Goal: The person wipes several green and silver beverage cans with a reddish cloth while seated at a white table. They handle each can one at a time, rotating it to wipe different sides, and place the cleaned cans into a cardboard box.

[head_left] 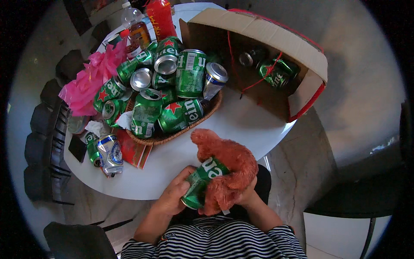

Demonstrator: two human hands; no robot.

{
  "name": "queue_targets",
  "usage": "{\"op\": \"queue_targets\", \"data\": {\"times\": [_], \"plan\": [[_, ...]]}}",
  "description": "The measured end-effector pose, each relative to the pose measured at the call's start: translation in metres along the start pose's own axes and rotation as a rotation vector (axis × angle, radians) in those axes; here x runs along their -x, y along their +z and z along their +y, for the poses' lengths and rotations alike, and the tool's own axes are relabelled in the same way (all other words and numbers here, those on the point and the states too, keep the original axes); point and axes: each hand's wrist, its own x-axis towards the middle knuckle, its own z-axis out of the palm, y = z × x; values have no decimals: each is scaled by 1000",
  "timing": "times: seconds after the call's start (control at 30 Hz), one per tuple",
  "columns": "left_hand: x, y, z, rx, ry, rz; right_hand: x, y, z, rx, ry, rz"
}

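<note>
My left hand (176,192) is closed around the lower part of a green beer can (199,184), which is tilted in front of my body. In my right hand (248,194) is a fluffy reddish-brown cloth (236,160), wrapped over the can's other end and pressed on its side. The cloth hides most of my right fingers. Just beyond my hands, a wicker basket (189,127) is heaped with several green cans (146,113) and a silver-and-blue can (215,80).
An open cardboard box (258,26) lies on its side at the right of the white table (241,125), with several cans inside. Left are a pink plastic bag (88,80), a silver can (111,153) and a black phone-like slab (77,149). Bottles (137,28) stand behind. A dark chair (79,239) is lower left.
</note>
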Motion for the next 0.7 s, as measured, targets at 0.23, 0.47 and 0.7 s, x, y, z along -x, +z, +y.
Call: {"op": "queue_targets", "data": {"times": [0.23, 0.47, 0.7], "plan": [[5, -5, -4, 59, -93, -163, 5, 2, -9, 14, 91, -7], [3, -16, -17, -140, -167, -206, -43, 13, -50, -103, -131, 25], [3, 7, 17, -685, 394, -79, -63, 14, -62, -466, 363, 140]]}}
